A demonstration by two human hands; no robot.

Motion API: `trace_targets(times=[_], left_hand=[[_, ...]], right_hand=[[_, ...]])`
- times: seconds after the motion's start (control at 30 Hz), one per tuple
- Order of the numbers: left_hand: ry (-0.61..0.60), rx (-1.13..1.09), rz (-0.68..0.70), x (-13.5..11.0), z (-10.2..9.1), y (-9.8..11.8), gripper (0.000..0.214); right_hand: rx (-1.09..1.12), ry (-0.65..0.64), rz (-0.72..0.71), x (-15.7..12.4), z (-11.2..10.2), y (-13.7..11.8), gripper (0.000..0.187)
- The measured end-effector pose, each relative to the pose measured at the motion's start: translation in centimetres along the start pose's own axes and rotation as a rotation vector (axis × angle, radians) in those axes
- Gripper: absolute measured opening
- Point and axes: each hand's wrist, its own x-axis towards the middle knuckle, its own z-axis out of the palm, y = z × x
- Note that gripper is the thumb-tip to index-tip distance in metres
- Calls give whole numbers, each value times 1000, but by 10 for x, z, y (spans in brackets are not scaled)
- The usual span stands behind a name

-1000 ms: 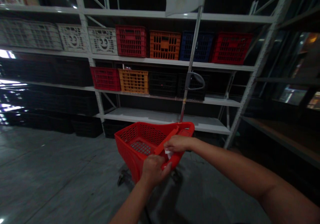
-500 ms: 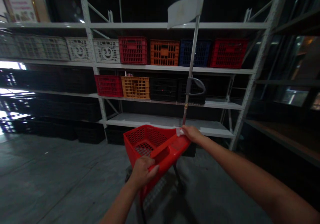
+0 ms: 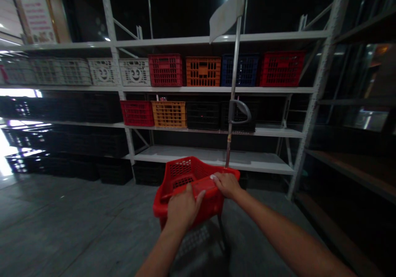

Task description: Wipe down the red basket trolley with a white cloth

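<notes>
A red plastic shopping cart (image 3: 198, 215) with a perforated basket stands in front of me. My left hand (image 3: 183, 205) is closed over the left part of its handle bar, thumb lying towards the right. On the right part of the handle, my right hand (image 3: 228, 184) is closed too. Something small and white (image 3: 213, 177) shows at the right hand's fingertips; I cannot make out what it is. From the cart's right side rises a metal pole (image 3: 235, 66) with a grey loop handle (image 3: 243, 112) and a white flag (image 3: 227, 13). The visible part of the basket holds nothing.
White metal shelving (image 3: 213, 89) spans the view ahead, carrying white crates (image 3: 135, 71), red crates (image 3: 282, 69), an orange crate (image 3: 203, 71), a blue crate (image 3: 240, 70), a yellow crate (image 3: 169, 114) and black crates (image 3: 203, 115). Dark shelves (image 3: 349, 174) stand at the right. The floor (image 3: 102, 223) is grey.
The cart has swung round, its handle now lying more level across my view. My right hand has come down and left, my left hand slightly up; they are closer together.
</notes>
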Motion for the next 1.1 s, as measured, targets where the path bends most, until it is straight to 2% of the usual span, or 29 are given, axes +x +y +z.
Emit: trace_targets(times=[0.1,0.2,0.33,0.4,0.47,0.53,0.67,0.73,0.8,0.9,1.0,1.1], left_hand=[[4,68,-39,6,12,-3,64],[35,78,-8,11,15,-12,63],[70,108,11,15,15,-17,62],[81,126,24,17,15,-15,61],[83,136,21,18,16,-13,61],[70,137,19,19,17,-10,61],[24,135,45,20,18,-10,60],[11,149,39,21,18,-13,59],[0,152,24,21,17,-17,60],[3,145,6,20,16,-23,62],[32,153,0,20,17,-24,62],[48,160,-5,20,19,-20,63]], right_hand=[[45,239,24,0,16,4,36],[171,442,-8,-4,29,26,38],[246,698,-118,-18,42,61,31],[269,779,-167,-26,50,62,30],[308,844,-141,-33,58,43,31],[341,873,-108,-38,68,9,34],[317,839,-232,-40,86,-58,34],[278,809,-281,-41,91,-68,32],[244,797,-290,-45,93,-58,29],[220,811,-205,-55,91,-17,31],[269,887,46,-61,88,23,37],[423,984,305,-57,89,31,41]])
